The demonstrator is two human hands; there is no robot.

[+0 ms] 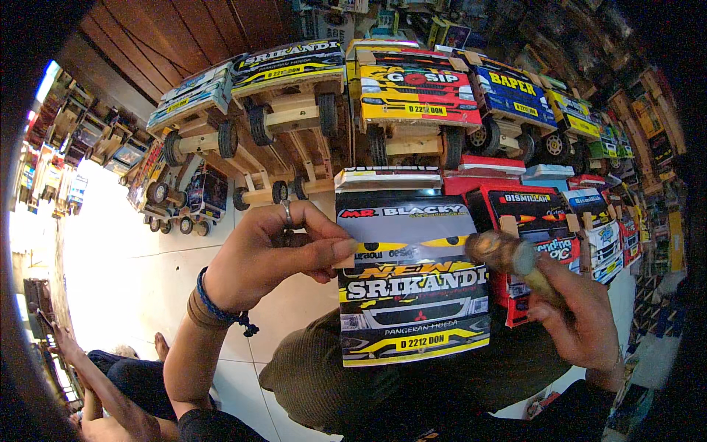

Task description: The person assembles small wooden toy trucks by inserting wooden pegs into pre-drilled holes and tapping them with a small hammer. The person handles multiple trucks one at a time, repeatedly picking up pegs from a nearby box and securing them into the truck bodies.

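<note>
A toy truck (412,317) with a printed black, grey and yellow front stands upright over my lap, its front facing me. At its left edge my left hand (276,258) is closed, thumb and forefinger pinching a small pale wooden block (344,259) against the side. My right hand (578,313) is wrapped round the handle of a hammer (519,256). The worn, round hammer head is slightly blurred and overlaps the truck's right edge; whether it touches there I cannot tell.
Several wooden toy trucks (420,92) with black wheels line up beyond. More finished ones, including a red truck (523,199), stand at the right. Another person's arm and legs (118,383) show at lower left, over the pale tiled floor (147,295).
</note>
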